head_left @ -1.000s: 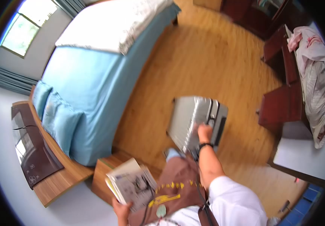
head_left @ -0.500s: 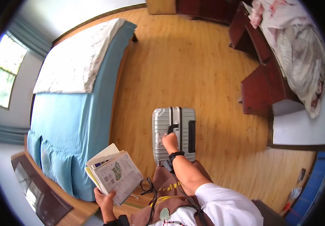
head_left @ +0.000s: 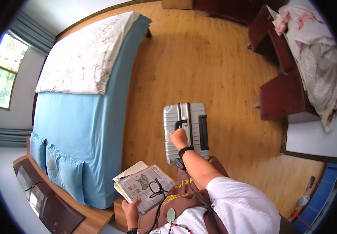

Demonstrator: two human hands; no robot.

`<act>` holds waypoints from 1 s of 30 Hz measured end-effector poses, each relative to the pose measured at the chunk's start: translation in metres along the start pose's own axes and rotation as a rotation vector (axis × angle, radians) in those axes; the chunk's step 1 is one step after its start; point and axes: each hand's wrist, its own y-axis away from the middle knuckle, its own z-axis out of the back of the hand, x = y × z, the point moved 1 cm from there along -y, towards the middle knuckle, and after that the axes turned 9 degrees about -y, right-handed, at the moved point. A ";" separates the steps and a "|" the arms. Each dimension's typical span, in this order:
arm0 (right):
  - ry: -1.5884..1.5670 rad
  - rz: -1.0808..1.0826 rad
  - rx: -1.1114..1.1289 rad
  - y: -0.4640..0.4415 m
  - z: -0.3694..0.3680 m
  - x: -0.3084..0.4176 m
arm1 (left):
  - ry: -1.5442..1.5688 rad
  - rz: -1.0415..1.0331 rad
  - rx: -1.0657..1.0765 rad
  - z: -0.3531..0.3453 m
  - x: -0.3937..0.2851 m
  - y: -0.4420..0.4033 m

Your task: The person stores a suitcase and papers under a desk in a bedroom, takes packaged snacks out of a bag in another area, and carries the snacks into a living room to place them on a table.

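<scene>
A silver ribbed suitcase (head_left: pixel 197 132) stands upright on the wooden floor in front of my body. My right hand (head_left: pixel 178 138), with a black band at the wrist, is closed round the black handle (head_left: pixel 181 124) on its top. At the lower left my left hand (head_left: pixel 131 210) grips a stack of papers and booklets (head_left: pixel 145 183) by its lower edge, thumb on top. The upper sheet carries printed text and a greenish map-like picture. A black cord (head_left: pixel 158 191) hangs across the papers. A brown apron (head_left: pixel 180 202) with yellow lettering covers my front.
On the left is a bed with a blue sheet (head_left: pixel 71 124), a patterned white cover (head_left: pixel 86 54) and blue pillows (head_left: pixel 65 167). Dark red furniture (head_left: pixel 283 95) with crumpled cloths (head_left: pixel 318 74) stands at the right. Wooden floor (head_left: pixel 199 58) lies between. A blue mat (head_left: pixel 322 195) is lower right.
The view has turned, and the suitcase now appears squarer to me. My right hand stays on its handle. The papers in my left hand rose, then came back lower against the apron.
</scene>
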 end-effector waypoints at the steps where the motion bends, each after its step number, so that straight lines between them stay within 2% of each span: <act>1: 0.010 0.009 -0.020 -0.003 -0.005 0.002 | 0.011 -0.001 -0.021 0.003 -0.003 -0.008; 3: 0.021 -0.085 -0.019 -0.009 -0.016 0.003 | -0.107 -0.128 -0.176 0.017 -0.013 -0.017; 7: 0.043 -0.065 -0.049 -0.008 -0.016 0.005 | -0.462 -0.124 -0.359 0.043 -0.052 -0.031; 9: 0.044 -0.075 -0.053 -0.007 -0.017 0.006 | -0.453 -0.119 -0.342 0.055 -0.069 -0.046; 11: 0.067 -0.048 -0.078 -0.008 -0.018 0.008 | -0.273 -0.107 -0.326 0.060 -0.085 -0.066; 15: 0.029 -0.112 -0.110 -0.014 -0.020 0.017 | -0.121 -0.227 -0.198 0.062 -0.119 -0.118; 16: 0.010 -0.138 -0.135 -0.015 -0.021 0.023 | -0.255 -0.227 -0.202 0.062 -0.131 -0.130; 20: -0.020 -0.240 -0.267 -0.045 -0.026 0.054 | -0.454 -0.353 -0.160 0.046 -0.197 -0.168; 21: -0.030 -0.227 -0.296 -0.060 -0.022 0.065 | -0.437 -0.378 -0.147 0.044 -0.211 -0.177; 23: -0.068 -0.218 -0.328 -0.084 -0.012 0.075 | -0.640 -0.449 -0.134 0.042 -0.239 -0.193; 25: -0.127 -0.207 -0.404 -0.121 -0.002 0.078 | -0.617 -0.493 -0.065 0.040 -0.253 -0.218; 27: -0.408 -0.325 -0.423 -0.139 0.021 0.096 | -0.595 -0.452 -0.017 0.039 -0.263 -0.234; 29: -0.571 -0.341 -0.454 -0.166 0.038 0.099 | -0.645 -0.535 -0.014 0.031 -0.276 -0.246; 30: -0.692 -0.326 -0.450 -0.177 0.045 0.096 | -0.509 -0.678 0.189 0.028 -0.288 -0.247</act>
